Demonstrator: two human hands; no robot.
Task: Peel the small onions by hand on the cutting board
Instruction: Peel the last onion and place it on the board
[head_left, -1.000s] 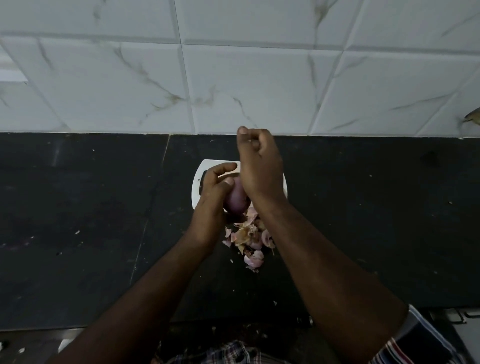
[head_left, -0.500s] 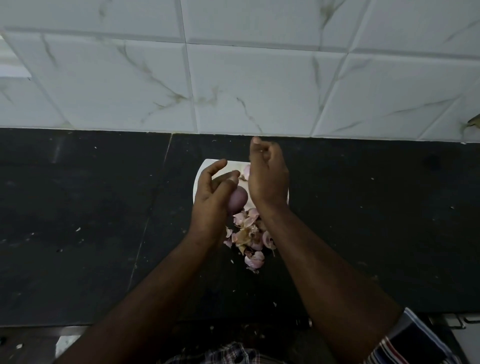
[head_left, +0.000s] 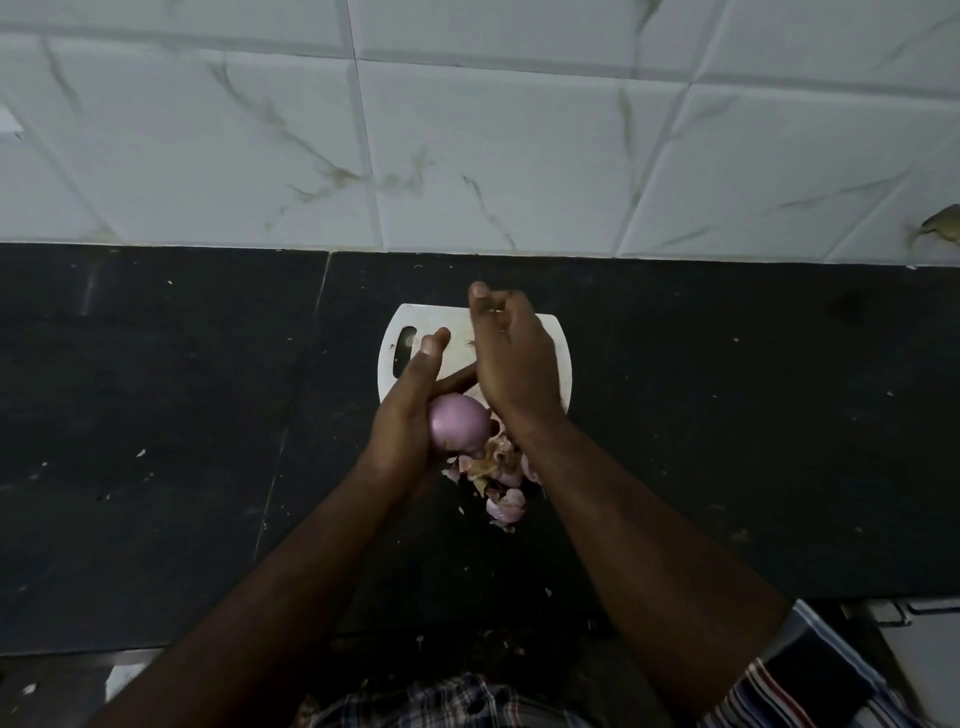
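Observation:
My left hand (head_left: 410, 421) grips a small purple onion (head_left: 460, 428) with smooth, bare skin, just above the near edge of the white cutting board (head_left: 410, 318). My right hand (head_left: 511, 364) hovers over the board to the right of the onion, its fingers curled and its thumb pressed against them. A pale fleck of onion skin (head_left: 497, 312) shows in that pinch. A heap of pink and tan peels (head_left: 501, 483) lies on the counter below the board, partly hidden by my right wrist.
The board sits on a black stone counter (head_left: 182, 415) speckled with small peel bits. A white marbled tile wall (head_left: 493, 156) rises behind it. A small brown thing (head_left: 940, 223) clings to the wall at the far right.
My left hand has turned the onion toward me, so more of its purple surface shows. My right hand has come away from the onion and stays curled above the board.

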